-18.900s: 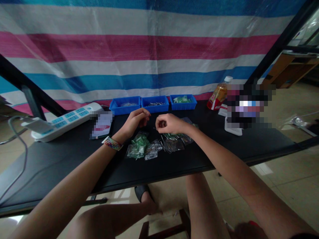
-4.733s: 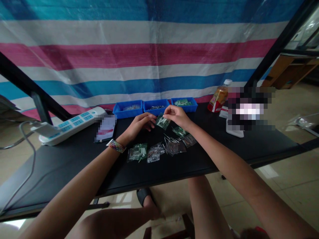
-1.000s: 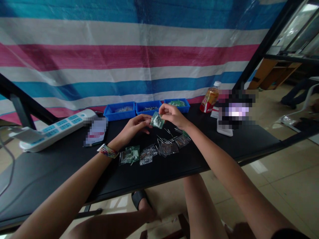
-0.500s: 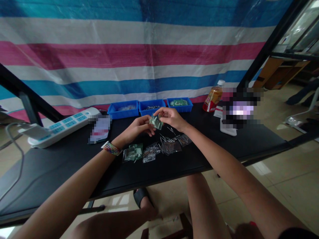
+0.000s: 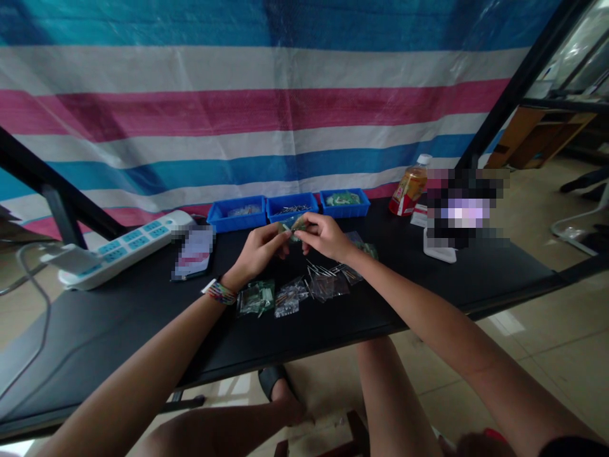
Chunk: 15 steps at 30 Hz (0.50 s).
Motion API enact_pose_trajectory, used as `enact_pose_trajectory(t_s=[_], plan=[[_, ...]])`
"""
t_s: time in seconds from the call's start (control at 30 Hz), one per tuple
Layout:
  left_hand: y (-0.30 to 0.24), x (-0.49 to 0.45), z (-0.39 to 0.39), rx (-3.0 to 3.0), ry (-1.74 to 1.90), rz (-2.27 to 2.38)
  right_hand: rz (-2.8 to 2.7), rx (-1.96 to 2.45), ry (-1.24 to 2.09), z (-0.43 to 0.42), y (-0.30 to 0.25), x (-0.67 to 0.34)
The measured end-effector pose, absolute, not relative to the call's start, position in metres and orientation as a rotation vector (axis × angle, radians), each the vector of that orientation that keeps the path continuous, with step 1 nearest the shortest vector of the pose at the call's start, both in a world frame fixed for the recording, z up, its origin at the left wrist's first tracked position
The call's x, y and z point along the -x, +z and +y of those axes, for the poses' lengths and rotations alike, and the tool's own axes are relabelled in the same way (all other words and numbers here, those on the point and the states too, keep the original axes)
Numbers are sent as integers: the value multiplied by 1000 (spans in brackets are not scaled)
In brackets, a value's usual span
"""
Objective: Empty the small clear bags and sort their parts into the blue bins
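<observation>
**Head view of a seated worker, described from near to far.** Nearest the camera, bare knees showed under the front edge of the black table (image 5: 118,317). Both forearms reached forward over the table, and the left wrist carried a striped wristband (image 5: 219,292).

Just beyond the wristband lay a green-filled packet (image 5: 257,297), with a clear packet (image 5: 287,301) touching it on the right. Further right lay a packet of leaded parts (image 5: 328,287), with loose pins (image 5: 318,269) just behind it.

Above these, raised off the table, the left hand (image 5: 259,251) and the right hand (image 5: 321,236) met. The thumb and fingers of each hand were pinched shut on opposite edges of one small bag (image 5: 291,225), which hung between them in front of the middle tray. The bag's mouth was too small to make out.

Judging from this hold, the step in hand was working the bag between the two pinches. It would go best with both pinches close to the bag's upper edge and a gentle, evenly shared pull. The bag should be kept over the table, so that anything spilled would land among the packets rather than past the front edge.

Behind the hands three blue trays stood in a row: the left tray (image 5: 236,216), the middle tray (image 5: 292,209) and the right tray (image 5: 345,202). A white power strip (image 5: 118,247) lay to the left and a bottle (image 5: 409,190) stood to the right. A striped tarp (image 5: 285,114) closed the background.
</observation>
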State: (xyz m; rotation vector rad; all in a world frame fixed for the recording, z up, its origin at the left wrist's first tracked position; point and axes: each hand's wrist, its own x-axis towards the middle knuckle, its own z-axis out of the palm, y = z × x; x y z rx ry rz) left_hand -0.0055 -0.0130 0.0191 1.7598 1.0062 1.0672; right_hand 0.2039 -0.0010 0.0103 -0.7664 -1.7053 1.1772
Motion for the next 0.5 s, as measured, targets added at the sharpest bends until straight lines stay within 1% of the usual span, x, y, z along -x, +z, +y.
enact_pose_trajectory(t_s=[0.13,0.33,0.43,0.5], plan=[[17,12,-6,-1695,1087,1099,-1759,729,845,0,5,-203],[19,10,-4,-1420,1004,995,-1965,609,367,1,6,-210],[20,7,-6,-1396,1059,951,-2006,566,305,2,6,-211],[21,6,-7,-1403,1109,939,-1965,626,380,2,5,-209]])
